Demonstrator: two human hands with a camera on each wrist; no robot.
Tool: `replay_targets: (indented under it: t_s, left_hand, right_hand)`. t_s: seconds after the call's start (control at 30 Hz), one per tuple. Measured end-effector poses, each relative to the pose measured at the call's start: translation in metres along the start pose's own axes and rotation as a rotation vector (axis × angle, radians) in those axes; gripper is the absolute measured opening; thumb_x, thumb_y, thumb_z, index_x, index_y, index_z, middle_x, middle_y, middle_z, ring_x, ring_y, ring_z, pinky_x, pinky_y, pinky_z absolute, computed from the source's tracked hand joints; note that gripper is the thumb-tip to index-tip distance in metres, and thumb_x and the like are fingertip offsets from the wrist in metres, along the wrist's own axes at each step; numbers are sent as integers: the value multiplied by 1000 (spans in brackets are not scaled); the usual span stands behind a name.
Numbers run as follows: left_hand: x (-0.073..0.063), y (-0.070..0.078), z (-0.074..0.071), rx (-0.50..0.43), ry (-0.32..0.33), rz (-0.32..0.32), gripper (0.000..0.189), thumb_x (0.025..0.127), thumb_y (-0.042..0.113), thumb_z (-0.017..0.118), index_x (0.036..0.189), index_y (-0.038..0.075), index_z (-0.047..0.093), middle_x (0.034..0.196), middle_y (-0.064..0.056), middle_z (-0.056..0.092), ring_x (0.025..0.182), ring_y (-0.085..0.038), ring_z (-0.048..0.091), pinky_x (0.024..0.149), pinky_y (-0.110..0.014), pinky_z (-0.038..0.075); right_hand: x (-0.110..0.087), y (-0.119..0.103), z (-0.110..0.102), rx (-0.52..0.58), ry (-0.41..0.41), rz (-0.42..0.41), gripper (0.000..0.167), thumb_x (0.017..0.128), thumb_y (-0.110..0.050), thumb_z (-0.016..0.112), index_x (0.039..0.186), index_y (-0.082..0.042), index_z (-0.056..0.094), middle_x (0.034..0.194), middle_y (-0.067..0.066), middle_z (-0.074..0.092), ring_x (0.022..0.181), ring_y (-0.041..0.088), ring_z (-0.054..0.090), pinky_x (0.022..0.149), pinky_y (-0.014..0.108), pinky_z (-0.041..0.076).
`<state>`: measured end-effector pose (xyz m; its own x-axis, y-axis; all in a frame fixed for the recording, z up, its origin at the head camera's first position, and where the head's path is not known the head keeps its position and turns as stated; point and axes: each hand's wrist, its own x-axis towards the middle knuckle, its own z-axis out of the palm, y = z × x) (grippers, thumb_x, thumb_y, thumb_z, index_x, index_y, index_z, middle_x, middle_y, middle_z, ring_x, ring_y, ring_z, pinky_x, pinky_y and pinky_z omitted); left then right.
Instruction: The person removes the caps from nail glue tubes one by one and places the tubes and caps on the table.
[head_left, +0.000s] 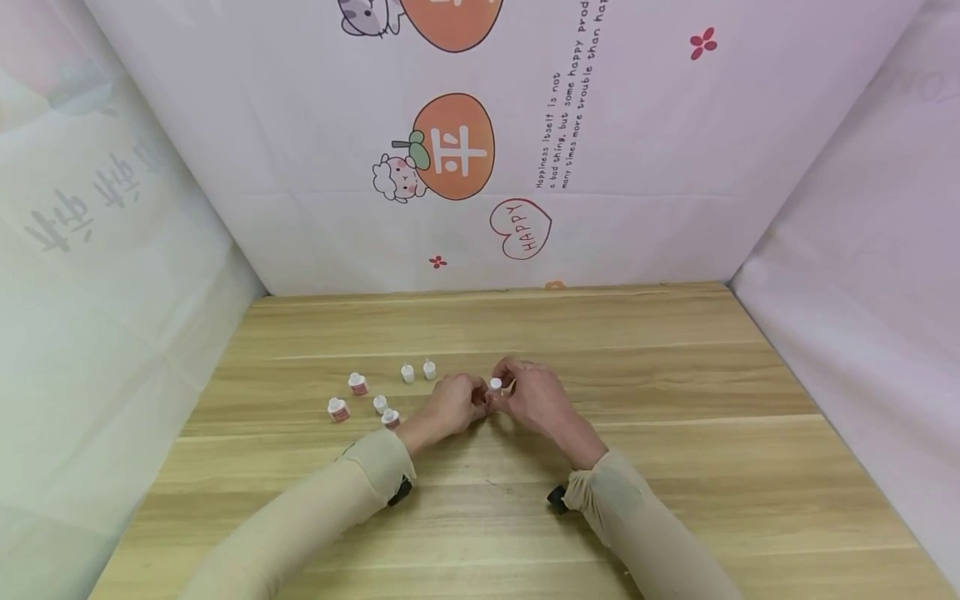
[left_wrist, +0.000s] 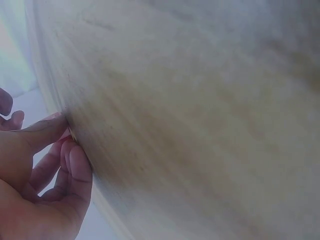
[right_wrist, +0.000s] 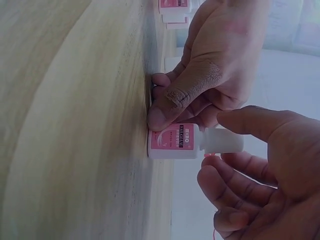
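Note:
A small white nail glue bottle [right_wrist: 172,154] with a pink label stands upright on the wooden table, a white cap [right_wrist: 231,141] on its neck. My left hand [head_left: 454,405] holds the bottle low down, its thumb against the lower part. The right hand [head_left: 536,396] has its thumb and fingers curled around the cap, which shows between them in the head view. A bit of red shows under the cap by the right fingertips. In the left wrist view the left fingers [left_wrist: 77,165] are bent together, and the bottle is hidden.
Left of the hands stand more glue bottles [head_left: 339,410] with pink labels, one close to the left sleeve. Two white caps [head_left: 407,374] with thin stems pointing up stand behind them. White printed cloth [head_left: 637,208] borders the table at the back and sides.

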<state>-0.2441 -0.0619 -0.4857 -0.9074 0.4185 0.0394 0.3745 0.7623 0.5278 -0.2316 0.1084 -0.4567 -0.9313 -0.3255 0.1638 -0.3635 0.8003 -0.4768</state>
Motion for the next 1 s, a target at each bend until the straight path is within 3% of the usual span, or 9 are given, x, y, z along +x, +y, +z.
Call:
replay_targets:
  t_s: [0.2,0.5,0.77,1.0]
  left_hand:
    - [0,1,-1,1,1,-1,6,87,17,76,90,12,73,76,3,68,68,-7,55,65,-24,46]
    - [0,1,0,6,-3,-3,7,88,17,76,91,12,73,78,3,70,69,-7,57,66,-24,48]
    - [1,0,1,25,15,15,7,87,18,77,88,13,73,75,3,69,67,-7,56,65,-25,47]
    - [0,0,0,10,1,15,8,87,18,76,90,11,73,76,2,69,67,-7,56,65,-24,46]
  right_hand:
    - [0,0,-1,-13,21,1,22,84,-27,80,94,-18,63,85,-2,71,72,12,60,69,30,48]
    - [0,-2,-3,-14,8,-19,19,84,-22,78,97,-18,64,88,0,72,77,14,62,72,31,50]
    - [0,-1,-1,-9,5,22,22,84,-27,80,95,-18,64,86,0,71,74,13,61,70,32,48]
    - [0,-2,-2,-18,0,-5,21,83,-23,80,96,-18,64,86,-2,71,77,14,62,72,31,49]
